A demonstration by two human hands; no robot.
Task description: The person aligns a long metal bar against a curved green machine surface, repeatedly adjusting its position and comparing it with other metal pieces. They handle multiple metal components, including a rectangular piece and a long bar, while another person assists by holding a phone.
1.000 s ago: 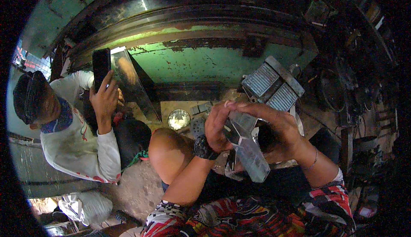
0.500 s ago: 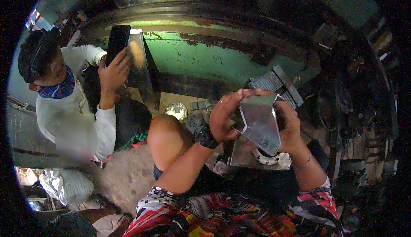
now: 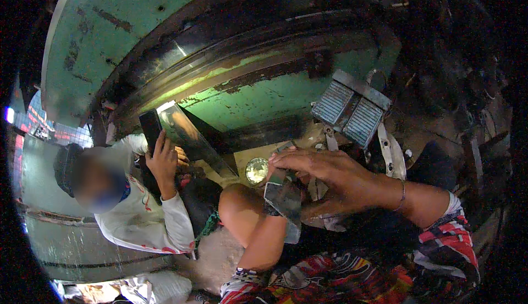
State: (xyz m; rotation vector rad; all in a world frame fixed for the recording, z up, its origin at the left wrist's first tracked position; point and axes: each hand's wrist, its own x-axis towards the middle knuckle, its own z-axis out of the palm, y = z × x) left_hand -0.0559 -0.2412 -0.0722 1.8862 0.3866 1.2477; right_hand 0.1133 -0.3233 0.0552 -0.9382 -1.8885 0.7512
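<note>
A bent piece of grey sheet metal [image 3: 283, 195], with folded sides, is held tilted in front of my lap. My right hand [image 3: 344, 176] grips it from the right, fingers laid over its upper end and thumb lower down. From below, my left forearm reaches up to the piece. Only a little of my left hand [image 3: 272, 166] shows at its upper left edge; most of those fingers are hidden behind the metal. Beyond my right hand stands a heavy grey block with ribbed faces [image 3: 352, 109].
At the left sits a person in a white top [image 3: 146, 224], holding up a dark phone [image 3: 150, 129]. A metal sheet [image 3: 201, 142] leans by the green wall [image 3: 258, 98]. Near my knee lies a bright round metal thing [image 3: 257, 171]. A pale strip with holes [image 3: 391, 153] is right of my hand.
My view has turned, so the scene looks tilted. The sheet-metal piece has been turned from its broad side to a narrower one. My right hand now lies across it, and my left is mostly covered.
</note>
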